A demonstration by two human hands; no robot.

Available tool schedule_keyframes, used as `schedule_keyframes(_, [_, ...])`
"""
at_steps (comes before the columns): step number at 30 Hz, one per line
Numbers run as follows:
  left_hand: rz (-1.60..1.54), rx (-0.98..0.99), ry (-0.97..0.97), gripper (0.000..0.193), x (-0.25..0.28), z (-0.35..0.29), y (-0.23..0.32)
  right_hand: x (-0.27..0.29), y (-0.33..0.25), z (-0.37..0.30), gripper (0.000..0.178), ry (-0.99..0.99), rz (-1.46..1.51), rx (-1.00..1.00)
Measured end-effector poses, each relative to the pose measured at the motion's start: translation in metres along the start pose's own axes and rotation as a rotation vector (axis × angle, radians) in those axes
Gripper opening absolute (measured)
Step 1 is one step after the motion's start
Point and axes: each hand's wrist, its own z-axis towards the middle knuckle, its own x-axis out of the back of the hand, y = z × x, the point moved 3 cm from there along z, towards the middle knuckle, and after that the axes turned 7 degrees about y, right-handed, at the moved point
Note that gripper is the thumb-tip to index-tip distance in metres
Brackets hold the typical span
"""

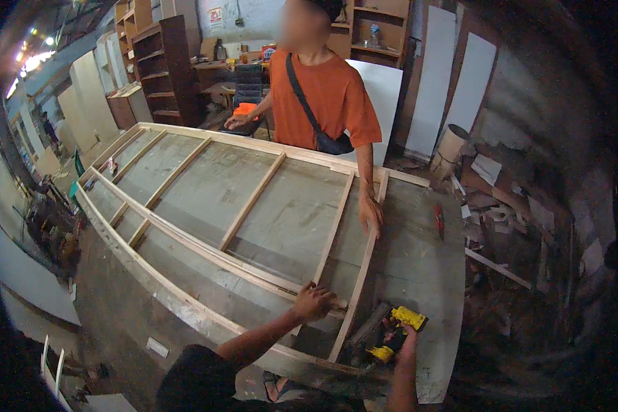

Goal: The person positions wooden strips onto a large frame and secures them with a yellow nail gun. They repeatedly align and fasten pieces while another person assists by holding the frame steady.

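Note:
A long wooden frame [254,202] of thin pale slats lies across the worktable. My left hand [314,302] is closed around the middle lengthwise slat [254,275], close to where it meets the crosspiece at the frame's right end [357,295]. Just right of that crosspiece, my right hand [406,334] grips a yellow-and-black cordless drill [408,318] low over the tabletop; its tip is hard to make out. Across the table, a person in an orange shirt [329,99] rests one hand [371,214] on the same end crosspiece.
A red-handled tool [439,221] lies on the table [419,268] at the right. Scrap boards and offcuts [508,213] pile up beyond that edge, beside a cardboard tube [450,145]. Brown shelves [163,72] and a chair [248,86] stand behind. An offcut [157,347] lies on the floor at left.

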Motion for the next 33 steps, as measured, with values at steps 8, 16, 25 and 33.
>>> schedule_keyframes(8, [-0.038, -0.047, 0.088, 0.033, -0.005, -0.001, -0.001, -0.036, 0.001, -0.033, 0.041, 0.009, -0.134, 0.126])
schedule_keyframes(16, [-0.066, -0.111, 0.343, 0.035, -0.006, -0.001, 0.001, -0.058, -0.004, -0.039, 0.043, -0.059, -0.194, -0.007])
schedule_keyframes(25, [-0.06, -0.083, 0.181, 0.041, -0.011, 0.005, 0.003, -0.05, 0.0, -0.039, 0.042, -0.115, -0.034, 0.01])
schedule_keyframes(33, [-0.037, -0.048, 0.179, 0.042, -0.019, 0.002, 0.001, -0.039, -0.004, -0.033, 0.043, -0.09, -0.179, 0.056])
